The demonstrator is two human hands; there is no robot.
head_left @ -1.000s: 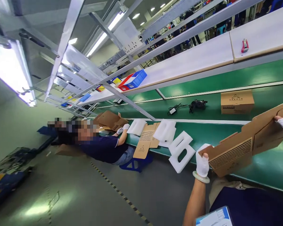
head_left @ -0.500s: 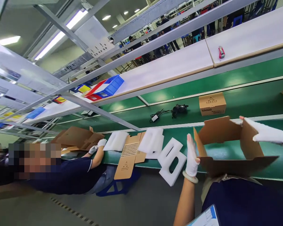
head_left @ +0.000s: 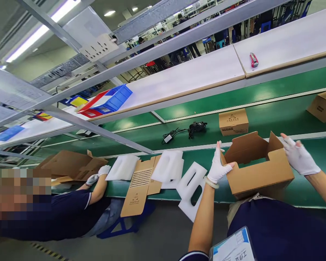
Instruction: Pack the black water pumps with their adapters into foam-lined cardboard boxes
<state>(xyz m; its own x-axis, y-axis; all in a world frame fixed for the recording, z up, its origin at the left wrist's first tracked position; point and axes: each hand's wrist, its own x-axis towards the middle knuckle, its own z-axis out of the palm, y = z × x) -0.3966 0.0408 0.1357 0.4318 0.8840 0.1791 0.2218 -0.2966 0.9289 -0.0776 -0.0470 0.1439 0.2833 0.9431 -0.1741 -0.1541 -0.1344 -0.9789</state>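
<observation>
A brown cardboard box (head_left: 260, 178) with its top open stands in front of my body at the green bench's edge, walls upright and flaps raised at the back. My left hand (head_left: 217, 167), in a white glove with bare fingertips, is at its left side, fingers stretched up and thumb reaching to the near corner. Beside the right wall is my right hand (head_left: 301, 156), gloved alike, with its fingers extended and spread. Left of the box, a white foam insert (head_left: 191, 185) with oblong cut-outs overhangs the bench edge, partly behind my left forearm.
Further left lie more white foam (head_left: 167, 166) and a flattened printed carton (head_left: 136, 199). A co-worker (head_left: 62, 210) handles a large carton (head_left: 67, 165). On the belt behind are a black cabled device (head_left: 197, 127), a closed carton (head_left: 233, 122) and another carton (head_left: 324, 105).
The box's near wall has come upright and its outward flaps no longer stick out. My right hand has moved down beside the right wall. My view has shifted slightly right.
</observation>
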